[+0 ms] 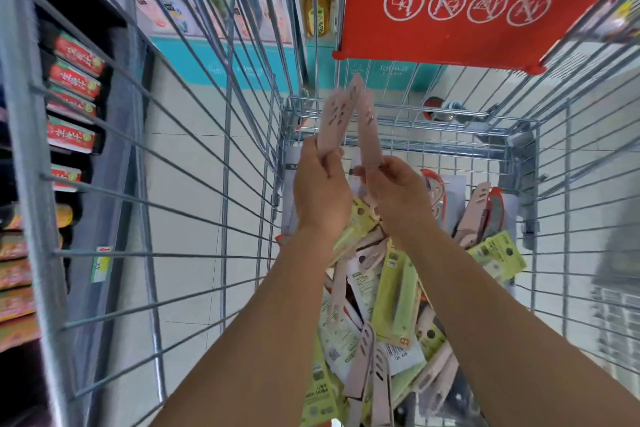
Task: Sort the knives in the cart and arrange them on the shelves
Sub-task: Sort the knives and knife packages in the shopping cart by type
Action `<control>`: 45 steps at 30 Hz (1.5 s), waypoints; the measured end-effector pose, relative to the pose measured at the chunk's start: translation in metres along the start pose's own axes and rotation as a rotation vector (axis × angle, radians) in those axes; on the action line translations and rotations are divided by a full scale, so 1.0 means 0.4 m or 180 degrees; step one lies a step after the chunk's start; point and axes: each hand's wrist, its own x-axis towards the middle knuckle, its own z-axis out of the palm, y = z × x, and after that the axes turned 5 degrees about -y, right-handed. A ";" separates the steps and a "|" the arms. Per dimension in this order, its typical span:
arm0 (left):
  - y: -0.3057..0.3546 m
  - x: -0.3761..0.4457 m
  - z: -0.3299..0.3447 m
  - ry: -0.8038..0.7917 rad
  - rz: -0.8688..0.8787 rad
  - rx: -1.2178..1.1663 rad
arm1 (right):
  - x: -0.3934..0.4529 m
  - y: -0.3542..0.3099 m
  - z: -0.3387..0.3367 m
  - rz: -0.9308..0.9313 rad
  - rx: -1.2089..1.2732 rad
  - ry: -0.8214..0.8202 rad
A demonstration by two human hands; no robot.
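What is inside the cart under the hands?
A pile of packaged knives, pink sheaths and green cards, fills the cart. The forearms cover part of it; lower layers and the cart floor are hidden.

A: Legible text, entry one: red child-seat flap (485,10) of the cart, upside down to camera, reads "YES", then "NO" three times, each over a circled pictogram.

B: Packaging labels on the knives (381,305)?

A: Print present, too blurred to read.
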 end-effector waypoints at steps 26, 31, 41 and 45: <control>-0.020 0.040 0.067 -0.0659 -0.0877 0.0127 | 0.212 -0.050 -0.025 -0.1532 -0.4304 -0.0786; -0.074 0.038 0.045 -0.0920 0.0349 0.2009 | 0.269 -0.028 -0.001 -0.2039 -0.4764 -0.0514; -0.149 -0.006 0.023 -0.1250 0.0194 0.2987 | 0.258 0.039 -0.010 -0.1397 -0.4865 -0.0871; -0.147 -0.014 0.009 -0.1230 0.0131 0.3067 | 0.210 0.038 -0.026 -0.1725 -0.4499 -0.0439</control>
